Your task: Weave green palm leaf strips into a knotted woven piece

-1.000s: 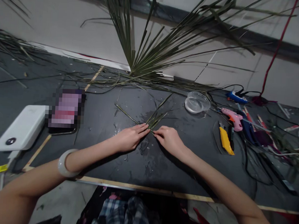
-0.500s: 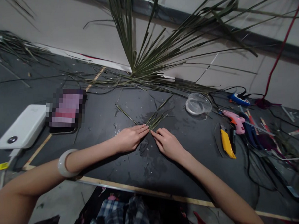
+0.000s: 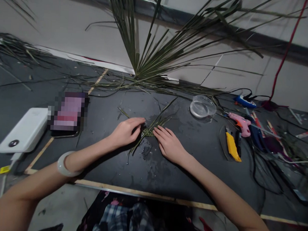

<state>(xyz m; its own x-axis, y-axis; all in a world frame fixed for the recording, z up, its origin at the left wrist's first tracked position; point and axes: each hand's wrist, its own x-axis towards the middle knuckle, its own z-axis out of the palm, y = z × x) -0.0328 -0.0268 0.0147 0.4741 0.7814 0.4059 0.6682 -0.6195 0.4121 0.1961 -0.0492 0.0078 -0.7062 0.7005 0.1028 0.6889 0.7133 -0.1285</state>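
Note:
Between my hands, a small woven piece of green palm leaf strips (image 3: 148, 132) lies on the dark table, its loose ends fanning up to the right and down to the left. My left hand (image 3: 126, 132) is just left of the weave, fingers stretched out, with a gap between thumb and fingers. Whether it touches a strip I cannot tell. On the right edge of the weave rest the fingertips of my right hand (image 3: 169, 143), fingers laid out and slightly apart. Wet spots mark the table around the piece.
A large palm leaf fan (image 3: 143, 65) leans on the wall behind. To the left are a phone (image 3: 69, 111) and a white power bank (image 3: 23, 130). On the right lie a clear plastic dish (image 3: 202, 106), a yellow cutter (image 3: 232, 146), a pink glue gun (image 3: 240, 122) and cables.
My left hand has shifted left and lifted off the weave, uncovering its middle and the lower strips. My right hand's fingers have moved onto its right edge and flattened.

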